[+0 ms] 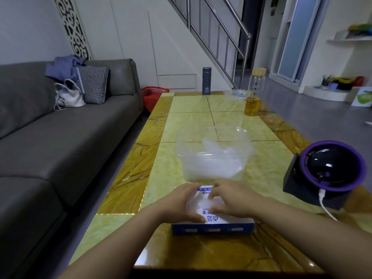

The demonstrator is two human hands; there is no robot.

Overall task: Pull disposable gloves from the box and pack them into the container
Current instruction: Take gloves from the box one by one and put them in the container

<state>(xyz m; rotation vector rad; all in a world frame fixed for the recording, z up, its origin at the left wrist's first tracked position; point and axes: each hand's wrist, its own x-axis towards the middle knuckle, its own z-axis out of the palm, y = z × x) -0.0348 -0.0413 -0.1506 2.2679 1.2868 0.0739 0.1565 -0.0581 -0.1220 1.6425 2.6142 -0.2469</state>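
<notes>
Now the box (213,227) is pressed down by the flat left hand (179,202); a glove (204,204) at its slot is pinched by the right hand (233,202). It is best drawn out slowly toward the container (182,150) just beyond.

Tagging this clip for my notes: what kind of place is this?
Most likely a home living room: a grey sofa, a staircase behind, and a tiled coffee table.

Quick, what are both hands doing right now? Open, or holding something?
Left hand: open, resting flat on the glove box.
Right hand: pinching a glove at the box opening.
</notes>
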